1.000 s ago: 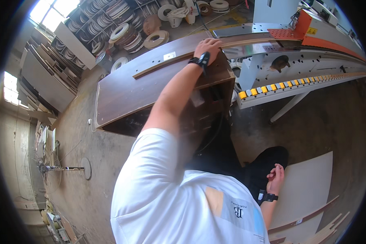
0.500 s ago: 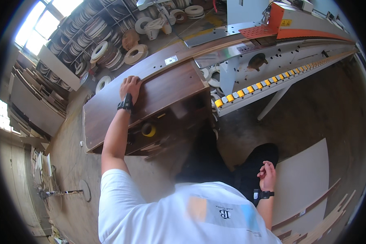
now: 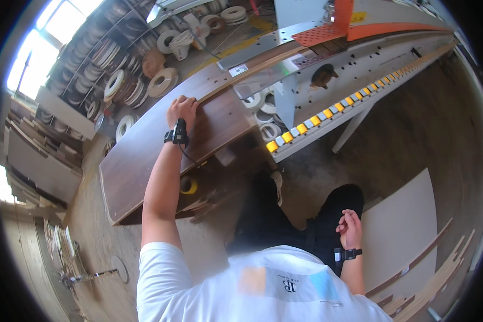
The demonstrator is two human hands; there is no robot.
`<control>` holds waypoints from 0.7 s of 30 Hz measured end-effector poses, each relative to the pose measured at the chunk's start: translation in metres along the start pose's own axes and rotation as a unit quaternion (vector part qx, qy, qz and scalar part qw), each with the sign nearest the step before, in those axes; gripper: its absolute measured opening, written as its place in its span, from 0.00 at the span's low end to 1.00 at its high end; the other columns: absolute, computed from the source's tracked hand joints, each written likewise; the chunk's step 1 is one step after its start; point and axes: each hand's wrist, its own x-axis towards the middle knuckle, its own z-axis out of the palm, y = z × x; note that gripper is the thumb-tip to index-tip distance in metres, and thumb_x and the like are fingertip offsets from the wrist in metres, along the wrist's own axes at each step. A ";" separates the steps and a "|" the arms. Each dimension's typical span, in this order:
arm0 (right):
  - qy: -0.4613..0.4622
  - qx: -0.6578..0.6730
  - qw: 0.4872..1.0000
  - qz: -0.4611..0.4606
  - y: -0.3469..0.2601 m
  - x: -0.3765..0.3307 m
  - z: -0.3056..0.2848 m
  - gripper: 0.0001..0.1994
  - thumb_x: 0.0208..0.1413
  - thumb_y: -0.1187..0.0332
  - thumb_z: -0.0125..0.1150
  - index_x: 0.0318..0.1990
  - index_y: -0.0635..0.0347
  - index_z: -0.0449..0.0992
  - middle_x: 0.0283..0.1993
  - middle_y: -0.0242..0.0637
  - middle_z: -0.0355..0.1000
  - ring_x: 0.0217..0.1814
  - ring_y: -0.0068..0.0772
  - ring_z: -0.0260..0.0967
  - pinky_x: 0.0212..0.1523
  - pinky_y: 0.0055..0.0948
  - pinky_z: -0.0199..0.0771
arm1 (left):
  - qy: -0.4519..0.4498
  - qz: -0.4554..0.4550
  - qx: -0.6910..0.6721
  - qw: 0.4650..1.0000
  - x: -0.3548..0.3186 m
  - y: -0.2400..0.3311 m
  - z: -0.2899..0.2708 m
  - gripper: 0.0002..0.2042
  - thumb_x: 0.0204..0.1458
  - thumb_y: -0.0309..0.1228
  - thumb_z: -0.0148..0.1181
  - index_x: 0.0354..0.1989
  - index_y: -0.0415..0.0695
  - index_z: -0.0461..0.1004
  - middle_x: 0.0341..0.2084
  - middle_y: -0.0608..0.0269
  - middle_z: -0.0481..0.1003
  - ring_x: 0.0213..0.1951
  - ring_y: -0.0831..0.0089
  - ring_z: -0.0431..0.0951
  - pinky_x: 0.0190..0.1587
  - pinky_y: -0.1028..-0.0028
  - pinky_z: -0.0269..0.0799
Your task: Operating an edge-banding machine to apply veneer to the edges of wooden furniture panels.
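My left hand (image 3: 182,111) is closed over the near edge of a long dark-brown wood panel (image 3: 145,145), its fingers bent at the edge. The panel lies tilted in view, a white label (image 3: 238,70) near its far end, and reaches to the orange and grey machine (image 3: 342,24). Below and beside it is a brown wooden cabinet (image 3: 225,121), open toward me, with a yellow tape roll (image 3: 188,185) inside. Near my right thigh hangs my right hand (image 3: 350,228), holding nothing, its fingers loosely bent and a little apart.
A rail of yellow and grey rollers (image 3: 327,114) runs along the machine's near side. Rolls of edge banding (image 3: 162,82) fill the racks and floor at the back left. A pale board (image 3: 408,231) and wood strips (image 3: 434,284) lie at the lower right.
My left hand and the panel have slid right and away, toward the machine. The view has shifted, so the machine sits further left. My right hand stays by my thigh.
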 end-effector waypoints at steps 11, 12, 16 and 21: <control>0.135 0.060 0.980 -0.134 0.009 -0.014 -0.046 0.09 0.68 0.63 0.64 0.44 0.59 0.79 0.31 0.31 0.75 0.29 0.22 0.70 0.34 0.24 0.71 | -0.047 0.134 0.084 0.986 0.055 0.028 0.088 0.13 0.67 0.37 0.51 0.48 0.51 0.83 0.42 0.56 0.81 0.48 0.55 0.80 0.49 0.55 0.76; 0.199 0.069 0.965 -0.156 0.019 -0.018 -0.063 0.09 0.68 0.63 0.64 0.44 0.59 0.79 0.31 0.31 0.75 0.30 0.22 0.70 0.34 0.24 0.71 | -0.082 0.085 0.076 0.990 0.065 0.059 0.086 0.13 0.67 0.35 0.53 0.52 0.50 0.82 0.46 0.58 0.81 0.51 0.55 0.79 0.52 0.56 0.76; 0.422 0.091 0.878 -0.208 0.035 -0.061 -0.131 0.10 0.66 0.63 0.64 0.44 0.61 0.80 0.34 0.32 0.78 0.35 0.23 0.74 0.39 0.24 0.73 | -0.028 0.124 0.045 0.991 0.082 0.064 0.116 0.17 0.67 0.32 0.53 0.61 0.45 0.76 0.55 0.53 0.79 0.59 0.50 0.76 0.62 0.54 0.71; 0.672 -0.265 0.687 -0.079 0.120 -0.179 -0.230 0.25 0.60 0.54 0.69 0.60 0.58 0.78 0.53 0.45 0.81 0.58 0.46 0.78 0.61 0.40 0.75 | -0.033 0.145 -0.088 0.985 0.075 0.062 0.119 0.19 0.67 0.30 0.51 0.65 0.41 0.71 0.65 0.45 0.72 0.66 0.46 0.71 0.69 0.55 0.64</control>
